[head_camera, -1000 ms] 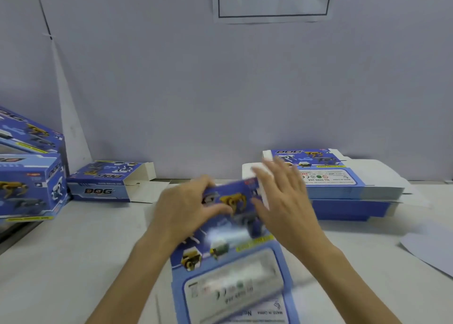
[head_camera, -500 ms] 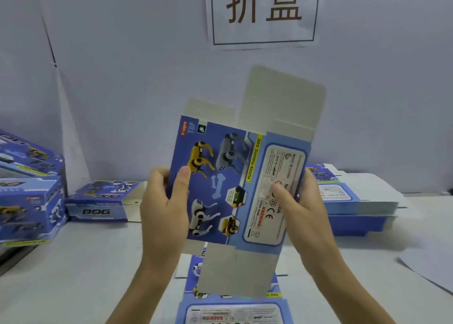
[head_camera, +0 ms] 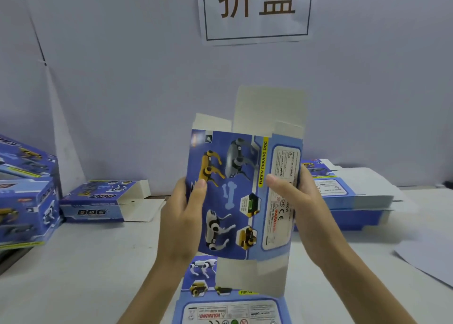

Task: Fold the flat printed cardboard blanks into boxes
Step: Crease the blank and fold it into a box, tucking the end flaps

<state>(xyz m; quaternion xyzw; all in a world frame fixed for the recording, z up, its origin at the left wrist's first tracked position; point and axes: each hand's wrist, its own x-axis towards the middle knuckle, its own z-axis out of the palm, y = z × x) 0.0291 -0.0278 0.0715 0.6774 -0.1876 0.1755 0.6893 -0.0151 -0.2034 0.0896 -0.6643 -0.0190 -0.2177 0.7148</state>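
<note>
Both hands hold one cardboard blank [head_camera: 230, 196] upright above the desk [head_camera: 73, 262]. The left hand [head_camera: 181, 215] grips its left edge, thumb on the printed face; the right hand [head_camera: 299, 206] grips the right edge, thumb on the label panel. Another blank [head_camera: 232, 309] lies flat below. A stack of blanks [head_camera: 353, 196] sits at right, folded boxes [head_camera: 27, 201] at left.

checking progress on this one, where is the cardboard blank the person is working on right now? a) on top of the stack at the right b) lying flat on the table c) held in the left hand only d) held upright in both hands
d: the blank stands upright above the table, the left hand gripping its left edge and the right hand gripping its right edge.
</note>
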